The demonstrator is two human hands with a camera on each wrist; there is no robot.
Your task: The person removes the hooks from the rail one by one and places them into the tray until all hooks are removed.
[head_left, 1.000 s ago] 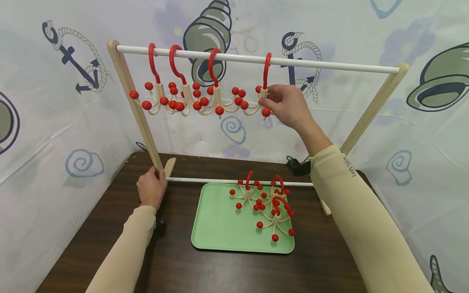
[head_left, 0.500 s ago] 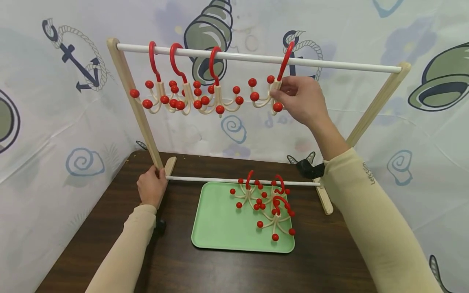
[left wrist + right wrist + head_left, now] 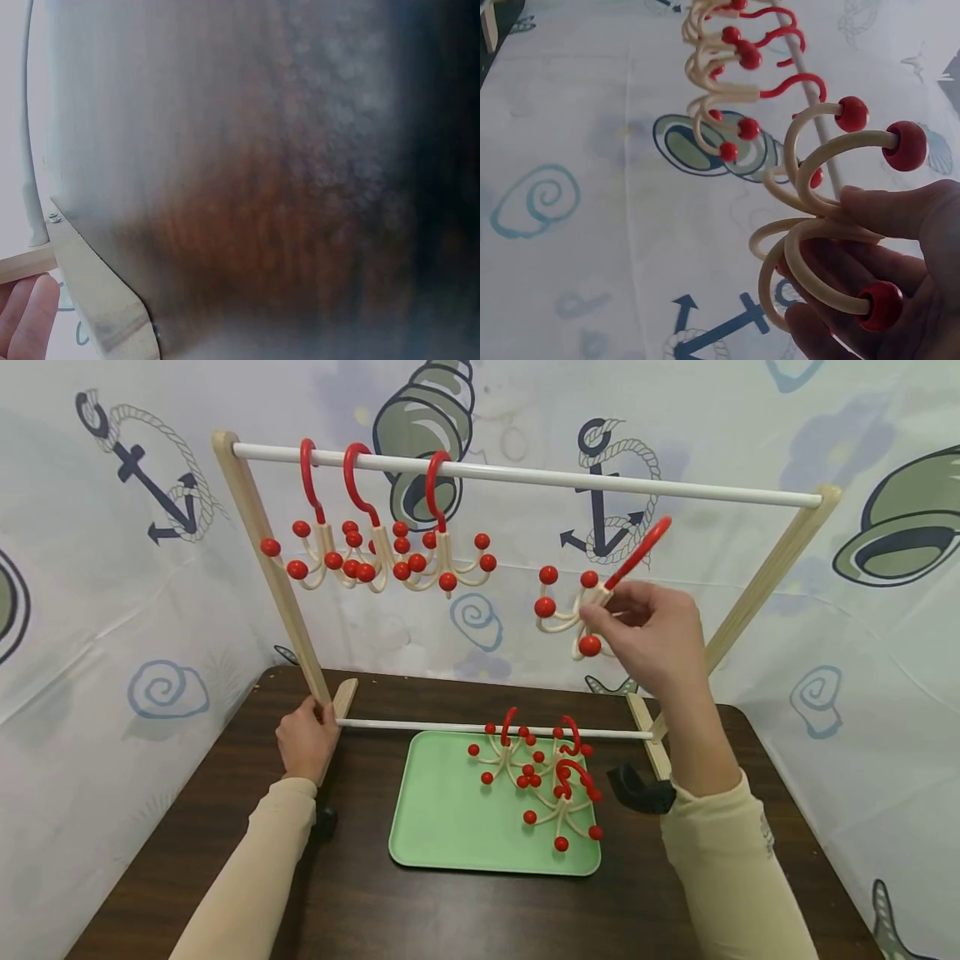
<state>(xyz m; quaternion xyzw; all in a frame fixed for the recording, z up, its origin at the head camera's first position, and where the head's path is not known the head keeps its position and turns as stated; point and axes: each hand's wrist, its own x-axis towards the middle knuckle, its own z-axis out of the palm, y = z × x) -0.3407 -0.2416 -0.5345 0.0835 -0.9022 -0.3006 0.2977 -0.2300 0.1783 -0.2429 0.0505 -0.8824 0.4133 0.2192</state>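
My right hand (image 3: pixel 660 631) pinches a multi-arm hanger (image 3: pixel 597 597) by its pale stem, below the bar and apart from it. That hanger has a red hook, cream curved arms and red ball tips; it tilts with its hook up to the right. In the right wrist view its cream arms (image 3: pixel 810 247) spread from between thumb and fingers. Three like hangers (image 3: pixel 442 552) hang by their hooks on the left half of the white bar (image 3: pixel 540 477). My left hand (image 3: pixel 306 739) grips the foot of the wooden frame's left post (image 3: pixel 273 568).
A green tray (image 3: pixel 450 827) lies on the dark wooden table (image 3: pixel 360 902), with three hangers (image 3: pixel 562 806) at its right side. A lower white rod (image 3: pixel 420 725) runs behind the tray. The right post (image 3: pixel 772 585) stands beyond my right hand. A patterned cloth (image 3: pixel 487 635) backs everything.
My right hand has lifted the fourth hanger off the white bar and brought it down and to the right, tilting it. My left hand has stayed at the post.
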